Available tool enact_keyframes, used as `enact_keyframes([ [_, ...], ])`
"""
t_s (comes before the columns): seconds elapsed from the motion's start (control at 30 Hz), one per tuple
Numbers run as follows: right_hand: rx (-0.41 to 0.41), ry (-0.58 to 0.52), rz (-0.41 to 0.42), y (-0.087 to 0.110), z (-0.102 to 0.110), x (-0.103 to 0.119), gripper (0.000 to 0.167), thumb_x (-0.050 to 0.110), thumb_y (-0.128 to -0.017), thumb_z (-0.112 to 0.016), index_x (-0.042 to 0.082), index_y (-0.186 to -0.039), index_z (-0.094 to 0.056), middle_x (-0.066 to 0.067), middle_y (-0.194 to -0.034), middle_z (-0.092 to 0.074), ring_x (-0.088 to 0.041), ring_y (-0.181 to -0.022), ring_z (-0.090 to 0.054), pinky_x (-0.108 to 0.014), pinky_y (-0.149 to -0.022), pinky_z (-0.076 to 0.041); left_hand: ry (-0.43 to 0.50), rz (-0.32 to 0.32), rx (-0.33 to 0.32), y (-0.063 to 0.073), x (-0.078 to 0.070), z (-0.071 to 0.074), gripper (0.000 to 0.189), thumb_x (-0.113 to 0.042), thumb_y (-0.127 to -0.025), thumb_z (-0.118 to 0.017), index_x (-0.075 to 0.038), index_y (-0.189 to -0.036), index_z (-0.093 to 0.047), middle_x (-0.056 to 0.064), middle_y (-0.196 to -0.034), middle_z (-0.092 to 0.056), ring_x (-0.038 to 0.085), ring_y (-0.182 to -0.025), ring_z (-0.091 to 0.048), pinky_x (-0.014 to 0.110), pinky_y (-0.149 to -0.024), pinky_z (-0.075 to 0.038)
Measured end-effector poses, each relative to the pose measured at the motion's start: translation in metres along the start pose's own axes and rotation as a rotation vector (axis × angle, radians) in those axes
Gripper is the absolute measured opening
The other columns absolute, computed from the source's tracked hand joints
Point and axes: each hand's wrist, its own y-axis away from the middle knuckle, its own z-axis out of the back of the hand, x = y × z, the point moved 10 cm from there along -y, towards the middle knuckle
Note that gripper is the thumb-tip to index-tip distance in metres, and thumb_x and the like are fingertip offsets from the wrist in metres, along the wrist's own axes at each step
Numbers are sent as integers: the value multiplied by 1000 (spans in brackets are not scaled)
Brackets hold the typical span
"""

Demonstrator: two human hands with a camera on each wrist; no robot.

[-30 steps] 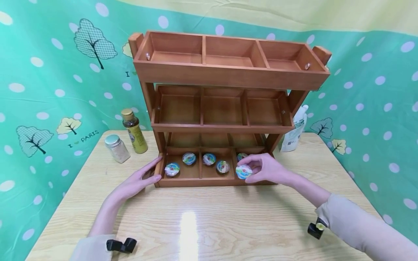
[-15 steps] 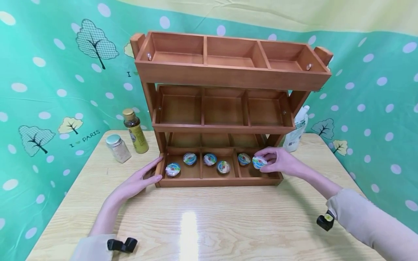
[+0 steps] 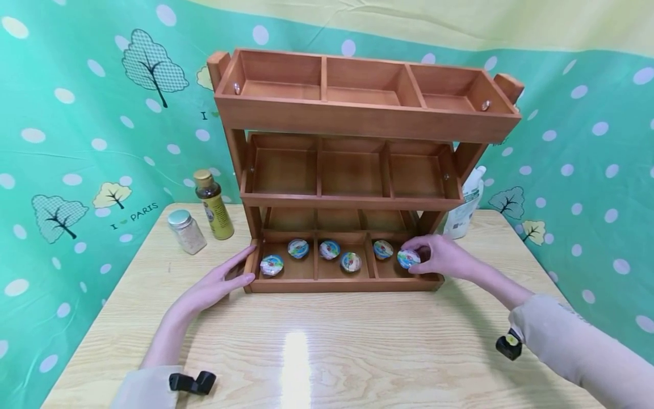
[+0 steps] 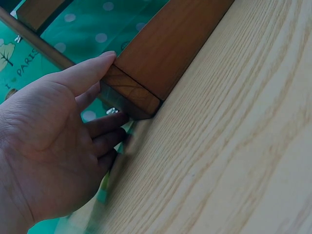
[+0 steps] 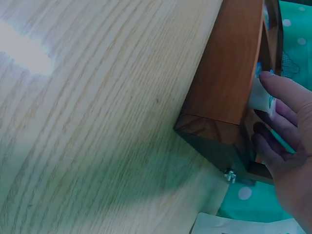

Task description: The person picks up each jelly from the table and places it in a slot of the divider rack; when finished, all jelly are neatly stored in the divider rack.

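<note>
In the head view, my right hand (image 3: pixel 441 257) pinches a small foil-lidded cup (image 3: pixel 408 259) between thumb and fingers, inside the right compartment of the bottom tray. Its pale side (image 5: pixel 260 99) shows in the right wrist view. A second such cup (image 3: pixel 382 249) sits to its left. My left hand (image 3: pixel 212 286) touches the left end of the wooden rack (image 3: pixel 337 286). Seen from the left wrist, the thumb (image 4: pixel 97 69) lies at the rack's corner, with the fingers along its end, partly hidden. Two cups sit in the left compartment and two in the middle one.
Two more divided trays (image 3: pixel 368 122) rise above the bottom one. A lidded jar (image 3: pixel 187 232) and a gold-capped bottle (image 3: pixel 214 205) stand left of the rack. A white pouch (image 3: pixel 464 205) stands behind its right side. A patterned curtain (image 3: pixel 92 153) hangs behind the table (image 3: pixel 245 346).
My right hand carried the cup rightward, from in front of the right compartment's left part to its right part, then slightly down. The left hand keeps its place at the rack.
</note>
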Motion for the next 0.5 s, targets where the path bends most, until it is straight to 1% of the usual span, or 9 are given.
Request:
enact_keyframes([
  [0.1,-22,72,43,-1,-2,4,40,22,-81,-88,12,-118,-76,-4,-111,-79,-17,-96,-72,-41,-82,-61,-1,-2,0,-1,0,0,72,-41,-106,-55,-33,-166,-17,8,-175,-12,45,-161,-8,75,-122,-16],
  [0.23,-38,134,92,-2,-6,9,38,22,-81,-89,9,-115,-77,-6,-110,-80,-22,-99,-74,-47,-83,-62,5,-5,2,-1,0,0,73,-42,-105,-56,-34,-166,-17,9,-175,-11,45,-161,-7,75,-122,-15],
  [0.37,-39,198,119,-2,-10,11,38,23,-81,-88,9,-114,-77,-7,-111,-78,-26,-102,-72,-45,-84,-61,14,-12,1,-1,-1,0,73,-42,-105,-57,-33,-166,-17,9,-175,-12,44,-161,-7,74,-123,-14],
  [0.5,-39,228,127,-2,-13,12,38,23,-81,-89,10,-114,-77,-7,-112,-77,-27,-104,-69,-44,-84,-60,11,-15,1,-1,-2,0,73,-40,-105,-57,-33,-166,-17,8,-175,-12,44,-161,-8,74,-123,-15],
])
